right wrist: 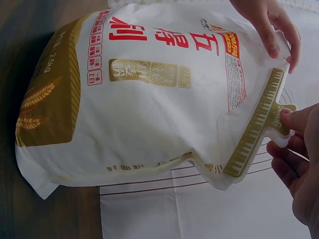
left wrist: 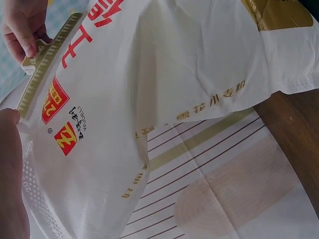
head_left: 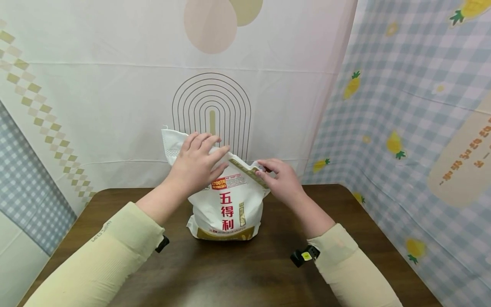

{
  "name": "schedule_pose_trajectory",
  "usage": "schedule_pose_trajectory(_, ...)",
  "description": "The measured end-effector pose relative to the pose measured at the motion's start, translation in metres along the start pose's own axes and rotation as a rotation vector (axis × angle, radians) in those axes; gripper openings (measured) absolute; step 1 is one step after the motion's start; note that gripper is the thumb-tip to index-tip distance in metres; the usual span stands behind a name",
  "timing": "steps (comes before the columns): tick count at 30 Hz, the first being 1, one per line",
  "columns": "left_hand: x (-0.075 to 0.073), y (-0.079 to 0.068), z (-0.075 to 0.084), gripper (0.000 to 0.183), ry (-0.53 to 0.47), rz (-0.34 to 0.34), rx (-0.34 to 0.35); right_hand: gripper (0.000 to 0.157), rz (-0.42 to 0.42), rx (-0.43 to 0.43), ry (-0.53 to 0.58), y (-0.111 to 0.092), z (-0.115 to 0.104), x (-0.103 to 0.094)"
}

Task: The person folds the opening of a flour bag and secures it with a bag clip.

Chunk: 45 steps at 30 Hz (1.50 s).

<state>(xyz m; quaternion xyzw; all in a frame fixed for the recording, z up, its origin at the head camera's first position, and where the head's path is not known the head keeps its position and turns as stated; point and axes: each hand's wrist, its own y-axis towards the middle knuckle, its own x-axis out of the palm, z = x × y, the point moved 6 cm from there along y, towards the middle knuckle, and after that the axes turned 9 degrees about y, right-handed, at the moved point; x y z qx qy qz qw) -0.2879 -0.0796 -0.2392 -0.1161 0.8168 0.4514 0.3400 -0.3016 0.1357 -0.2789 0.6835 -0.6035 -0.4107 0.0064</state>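
A white flour bag (head_left: 209, 213) with red characters and a gold base band stands upright on the table, its top slanting up to the left. Along the right part of its top edge sits an olive-gold bag clip (right wrist: 256, 124) with toothed markings. My right hand (head_left: 284, 181) pinches the clip's handle between thumb and fingers. Over the bag's upper left my left hand (head_left: 197, 164) lies with fingers extended, its thumb in front of the bag near the clip's far end. Beyond that hand, a loose white corner of the bag (head_left: 170, 143) sticks up.
The dark brown wooden table (head_left: 226, 273) meets a white patterned cloth (head_left: 115, 106) behind the bag. A blue checked cloth (head_left: 406, 68) with pineapples hangs to the right. Black wrist straps (head_left: 304, 256) sit at both sleeve cuffs.
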Motion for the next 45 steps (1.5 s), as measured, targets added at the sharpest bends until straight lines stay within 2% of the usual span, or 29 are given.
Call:
schedule_pose_trajectory(10, -0.003, 0.0, 0.001, 0.043, 0.004, 0.01, 0.002, 0.031, -0.013, 0.002, -0.025, 0.001, -0.008, 0.001)
schedule_pose_trajectory(20, -0.003, 0.0, 0.003, 0.044, 0.004, 0.004, 0.005, 0.035, -0.05, 0.036, 0.012, 0.0, 0.0, 0.003)
schedule_pose_trajectory(25, -0.002, 0.001, 0.003, 0.044, 0.007, 0.0, 0.007, 0.044, -0.043, 0.033, 0.031, -0.002, 0.003, 0.004)
schedule_pose_trajectory(34, -0.004, -0.001, -0.001, 0.048, 0.012, -0.017, -0.002, 0.045, -0.029, 0.001, 0.048, -0.002, 0.004, 0.005)
schedule_pose_trajectory(45, -0.005, -0.002, -0.001, 0.057, 0.009, -0.012, -0.008, 0.05, -0.011, 0.014, 0.064, -0.004, 0.009, 0.007)
